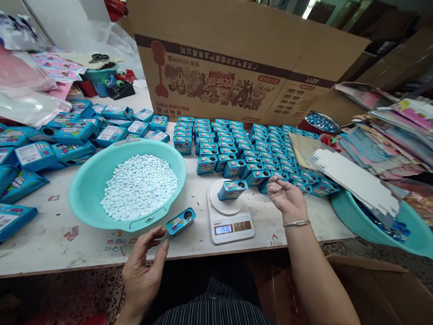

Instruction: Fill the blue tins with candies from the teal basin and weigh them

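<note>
My left hand is open, thumb and fingers apart, just beside a small blue candy box with a round hole in its top. Another blue candy box stands on a white digital scale, whose lit display seems to read 151.5. To the right of the scale, my right hand is raised with its fingertips pinched together; whatever they hold, if anything, is too small to make out. A turquoise basin at left contains many pale candies. One loose candy lies between basin and scale.
Rows of upright blue boxes fill the table behind the scale. More blue boxes lie heaped at left. A large carton walls off the back. At right are another turquoise basin, a white card stack and a round tin.
</note>
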The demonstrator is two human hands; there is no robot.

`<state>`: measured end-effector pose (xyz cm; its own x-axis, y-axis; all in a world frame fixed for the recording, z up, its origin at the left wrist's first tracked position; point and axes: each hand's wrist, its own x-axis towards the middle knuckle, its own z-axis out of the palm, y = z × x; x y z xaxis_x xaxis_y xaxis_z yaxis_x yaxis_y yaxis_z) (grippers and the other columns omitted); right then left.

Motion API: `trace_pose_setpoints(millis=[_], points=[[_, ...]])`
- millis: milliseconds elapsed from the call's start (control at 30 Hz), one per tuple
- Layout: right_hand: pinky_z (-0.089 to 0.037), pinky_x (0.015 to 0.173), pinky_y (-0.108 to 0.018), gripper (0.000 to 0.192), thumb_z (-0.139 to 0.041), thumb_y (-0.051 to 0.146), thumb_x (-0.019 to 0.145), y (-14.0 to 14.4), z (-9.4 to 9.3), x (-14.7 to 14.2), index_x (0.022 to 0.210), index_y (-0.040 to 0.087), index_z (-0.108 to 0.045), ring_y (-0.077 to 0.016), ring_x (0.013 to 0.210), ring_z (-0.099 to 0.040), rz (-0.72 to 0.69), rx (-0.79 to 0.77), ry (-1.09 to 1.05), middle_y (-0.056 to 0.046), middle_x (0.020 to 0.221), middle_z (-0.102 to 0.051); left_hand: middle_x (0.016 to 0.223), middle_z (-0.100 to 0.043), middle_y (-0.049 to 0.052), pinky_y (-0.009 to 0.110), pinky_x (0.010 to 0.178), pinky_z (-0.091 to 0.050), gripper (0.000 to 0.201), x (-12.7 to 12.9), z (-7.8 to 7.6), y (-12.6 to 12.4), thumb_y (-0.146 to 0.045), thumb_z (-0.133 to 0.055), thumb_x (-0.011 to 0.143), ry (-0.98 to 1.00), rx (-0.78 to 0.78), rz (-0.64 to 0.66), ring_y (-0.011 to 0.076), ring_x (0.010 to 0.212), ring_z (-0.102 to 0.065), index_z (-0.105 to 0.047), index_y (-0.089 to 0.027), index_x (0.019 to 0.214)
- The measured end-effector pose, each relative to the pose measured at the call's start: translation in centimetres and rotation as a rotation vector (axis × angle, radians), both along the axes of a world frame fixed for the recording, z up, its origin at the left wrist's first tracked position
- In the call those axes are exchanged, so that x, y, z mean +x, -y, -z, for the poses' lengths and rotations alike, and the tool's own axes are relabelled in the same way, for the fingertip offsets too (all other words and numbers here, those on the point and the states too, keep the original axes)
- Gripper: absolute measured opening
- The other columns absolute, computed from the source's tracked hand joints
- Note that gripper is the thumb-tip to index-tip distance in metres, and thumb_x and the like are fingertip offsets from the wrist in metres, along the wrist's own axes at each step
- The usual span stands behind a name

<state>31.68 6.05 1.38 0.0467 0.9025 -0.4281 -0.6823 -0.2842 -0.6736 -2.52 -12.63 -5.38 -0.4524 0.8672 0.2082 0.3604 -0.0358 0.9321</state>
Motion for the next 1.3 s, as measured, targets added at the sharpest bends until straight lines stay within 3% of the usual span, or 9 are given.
trace_pose_setpoints(millis=[133,367,567,733,833,900,1067,1200,1300], points=[[-0.036,0.039,-0.01,0.024,-0.052,-0.003,0.077,0.8,1.3,-0.7,0.084,0.02,-0.049,-0.0018,0.044,-0.035,-0.044,-0.023,0.047,0.002,0.076,-0.06,0.103,-0.073,0.006,0.031,0.078,-0.058,0.033,0.2,0.1,0.0,-0.038,-0.067,0.086,-0.008,-0.015,0.004,0.0203,0.092,-0.069,-0.065,-0.022,0.115],[-0.023,0.038,-0.019,0.025,-0.068,0.035,0.08,0.1,-0.1,-3.5,0.097,0.022,-0.055,-0.0048,0.043,-0.029,-0.298,0.373,0.671,0.002,0.074,-0.061,0.101,-0.073,0.009,0.02,0.051,-0.052,0.038,0.7,-0.1,-0.3,-0.044,-0.068,0.083,0.024,-0.047,-0.021,0.0188,0.084,-0.07,-0.066,-0.02,0.112],[-0.044,0.065,-0.029,0.017,-0.051,0.03,0.085,-1.6,0.0,-5.8,0.097,0.02,-0.056,-0.0139,0.066,-0.052,-0.546,0.526,1.12,0.0,0.074,-0.06,0.102,-0.073,0.008,0.025,0.066,-0.057,0.038,0.7,-0.1,0.0,-0.044,-0.067,0.084,0.018,-0.057,-0.028,0.0189,0.086,-0.071,-0.065,-0.02,0.113],[-0.046,0.085,-0.036,0.019,-0.05,0.03,0.086,-1.5,0.3,-6.3,0.1,0.021,-0.059,-0.0184,0.091,-0.058,-0.589,0.634,1.292,-0.005,0.097,-0.064,0.102,-0.073,0.007,0.032,0.078,-0.058,0.037,0.1,0.1,0.2,-0.044,-0.067,0.085,0.041,-0.07,-0.033,0.0202,0.088,-0.071,-0.065,-0.021,0.114],[-0.048,0.079,-0.033,0.017,-0.055,0.03,0.084,-1.5,-0.6,-5.9,0.097,0.021,-0.062,-0.0177,0.088,-0.058,-0.566,0.63,1.248,-0.004,0.096,-0.065,0.102,-0.073,0.007,0.032,0.078,-0.058,0.037,0.0,0.2,0.2,-0.044,-0.068,0.085,0.051,-0.06,-0.04,0.0202,0.088,-0.071,-0.065,-0.021,0.114],[-0.046,0.063,-0.026,0.018,-0.061,0.032,0.081,-1.7,-1.7,-5.1,0.095,0.021,-0.063,-0.013,0.07,-0.054,-0.496,0.567,1.121,-0.003,0.089,-0.064,0.102,-0.073,0.007,0.032,0.079,-0.058,0.036,0.0,0.3,0.2,-0.042,-0.068,0.085,0.051,-0.049,-0.036,0.0201,0.088,-0.071,-0.065,-0.021,0.114],[-0.021,0.035,-0.015,0.021,-0.07,0.02,0.075,-1.6,-3.7,-1.0,0.093,0.024,-0.059,-0.0035,0.042,-0.024,-0.052,0.427,0.58,0.006,0.072,-0.054,0.102,-0.073,0.005,0.031,0.082,-0.057,0.031,-0.3,-0.7,-0.3,-0.036,-0.066,0.087,-0.003,0.005,-0.01,0.018,0.089,-0.07,-0.065,-0.022,0.115],[-0.026,0.035,-0.012,0.019,-0.066,0.009,0.077,0.6,-1.6,1.2,0.087,0.022,-0.056,-0.0025,0.041,-0.026,0.123,0.282,0.261,0.007,0.069,-0.049,0.104,-0.071,0.005,0.034,0.086,-0.056,0.033,-1.5,-4.0,-2.9,-0.032,-0.065,0.088,-0.132,0.109,0.097,0.0178,0.09,-0.069,-0.062,-0.021,0.12],[-0.032,0.037,-0.012,0.016,-0.067,0.012,0.081,3.1,1.5,1.2,0.086,0.021,-0.055,-0.0025,0.043,-0.033,0.151,0.163,0.141,0.006,0.07,-0.049,0.108,-0.071,0.006,0.034,0.085,-0.054,0.034,-2.1,-7.3,-7.4,-0.034,-0.061,0.09,-0.374,0.149,0.27,0.0197,0.094,-0.067,-0.061,-0.021,0.122]])
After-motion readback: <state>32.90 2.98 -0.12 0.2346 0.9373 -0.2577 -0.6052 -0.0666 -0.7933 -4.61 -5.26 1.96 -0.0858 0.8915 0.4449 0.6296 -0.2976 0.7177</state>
